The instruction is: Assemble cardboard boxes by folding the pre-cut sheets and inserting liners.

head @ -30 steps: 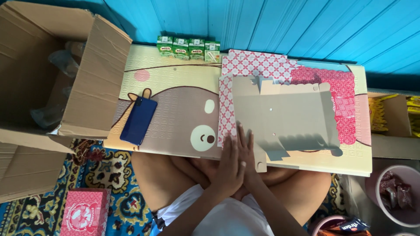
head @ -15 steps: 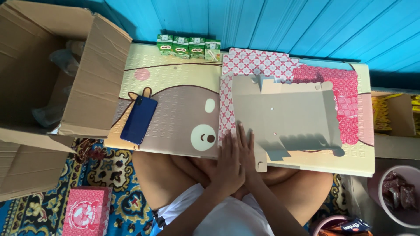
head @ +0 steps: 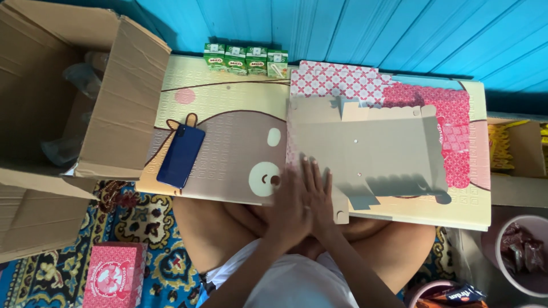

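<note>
Flat box blank (head: 365, 151) lies plain side up on the bear-print board (head: 228, 114), its near left corner under both hands. Flaps at its 12 o'clock and 6 o'clock edges stand slightly raised; likely creased, not yet folded.

Left hand (head: 288, 208) and right hand (head: 319, 199) lie side by side, touching, palms down, fingers straight and pointing to 12 o'clock. Neither grasps anything; both are flat and pressing on the blank's edge, apparently to flatten it or pin it to the board.

Under the blank, at its 12 and 3 o'clock sides, patterned red-and-white sheets (head: 456, 125) show, probably more blanks of the same kind stacked print side up.

On the board at 9 o'clock from the blank: blue phone (head: 181, 155), lying flat, well apart from the hands. At 11 o'clock, along the board's far edge against the blue wall (head: 371, 28): a row of four green drink cartons (head: 245, 59).

The board rests across the person's crossed legs.

Beyond it at 9 o'clock, a large open carton (head: 85, 97); at 7 o'clock on the rug (head: 148, 228), a pink box (head: 114, 279); at 4 o'clock, a bowl (head: 516, 256) of wrapped items.
</note>
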